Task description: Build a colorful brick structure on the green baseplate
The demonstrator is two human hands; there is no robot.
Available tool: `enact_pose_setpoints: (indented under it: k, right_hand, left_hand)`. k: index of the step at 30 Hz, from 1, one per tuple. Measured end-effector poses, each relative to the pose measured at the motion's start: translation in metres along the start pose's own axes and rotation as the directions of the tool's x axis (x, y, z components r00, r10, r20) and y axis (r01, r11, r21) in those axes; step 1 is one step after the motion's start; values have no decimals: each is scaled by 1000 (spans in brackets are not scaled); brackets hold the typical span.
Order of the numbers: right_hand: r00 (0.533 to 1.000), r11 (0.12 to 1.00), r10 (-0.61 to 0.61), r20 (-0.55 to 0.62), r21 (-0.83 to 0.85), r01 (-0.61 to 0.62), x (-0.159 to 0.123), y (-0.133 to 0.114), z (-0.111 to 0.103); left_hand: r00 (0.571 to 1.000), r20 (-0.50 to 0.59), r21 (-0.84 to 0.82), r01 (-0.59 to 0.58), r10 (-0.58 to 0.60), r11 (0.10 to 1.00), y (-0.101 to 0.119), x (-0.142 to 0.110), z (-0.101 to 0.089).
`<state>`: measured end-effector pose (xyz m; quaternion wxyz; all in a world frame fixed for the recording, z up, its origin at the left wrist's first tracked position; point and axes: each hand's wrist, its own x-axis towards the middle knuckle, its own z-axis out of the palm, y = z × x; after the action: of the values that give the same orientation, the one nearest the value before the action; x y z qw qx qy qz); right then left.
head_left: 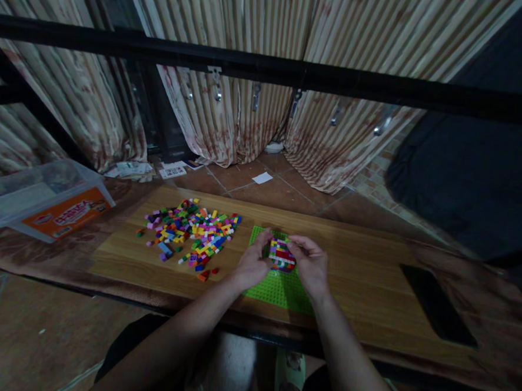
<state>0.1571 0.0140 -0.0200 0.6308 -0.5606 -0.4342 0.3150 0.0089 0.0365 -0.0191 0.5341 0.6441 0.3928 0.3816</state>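
A green baseplate (277, 288) lies on a wooden board (362, 272) in front of me. On it stands a small multicoloured brick build (281, 254). My left hand (253, 262) curls around the build's left side, fingertips pinched at its top edge. From the right, my right hand (310, 260) closes on the same build with bent fingers. A loose pile of small coloured bricks (192, 229) is spread on the board to the left of my left hand.
A clear plastic box with an orange label (43, 203) sits at the far left. A dark phone (438, 303) lies on the board's right end. Striped curtains (248, 118) and a black bar (269, 66) stand behind; papers litter the tiled floor.
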Motion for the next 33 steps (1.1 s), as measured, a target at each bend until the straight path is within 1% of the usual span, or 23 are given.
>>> enact_pose_setpoints:
  k: [3, 7, 9, 12, 18, 21, 23, 25, 27, 29, 31, 33]
  right_hand:
    - [999, 999, 31, 28, 19, -32, 8, 3, -1]
    - [997, 998, 61, 49, 3, -61, 19, 2, -8]
    - [995, 998, 67, 80, -13, -66, 22, 2, -8]
    - [990, 997, 64, 126, -38, -60, 19, 4, -3]
    - [987, 991, 36, 159, -132, -15, 9, 0, 8]
    - [991, 985, 22, 133, -170, 1, 8, -5, 8]
    - [995, 979, 18, 94, -206, 2, 7, -6, 7]
    - [998, 964, 8, 64, -266, 9, 5, -5, 5]
    - [997, 941, -43, 64, -333, 62, 3, -4, 5]
    - [986, 908, -135, 100, -387, 164, 1, -6, 7]
    - [955, 861, -246, 168, -416, 294, -2, -9, 10]
    - [907, 800, -350, 235, -428, 420, -5, -15, 14]
  left_hand:
    - [999, 2, -81, 46, -46, 996, 0, 8, 1]
    - [995, 14, -71, 100, -99, 992, 4, 12, 0]
    - [991, 5, -50, 131, -131, 990, 7, 12, 0]
    - [990, -7, -20, 139, -139, 990, 11, 10, -1]
    - [990, -6, -24, 138, -138, 990, 13, 3, -5]
    - [984, -51, -35, 169, -170, 985, 14, 1, -5]
    - [976, -106, -65, 183, -190, 981, 14, 2, -5]
    - [972, -155, -97, 165, -179, 981, 15, 4, -4]
    - [971, -179, -121, 135, -156, 983, 15, 6, -5]
    - [974, -186, -122, 111, -133, 986, 15, 7, -5]
    - [973, -202, -85, 97, -113, 992, 14, 7, -7]
    - [966, -240, -23, 88, -91, 996, 15, 6, -10]
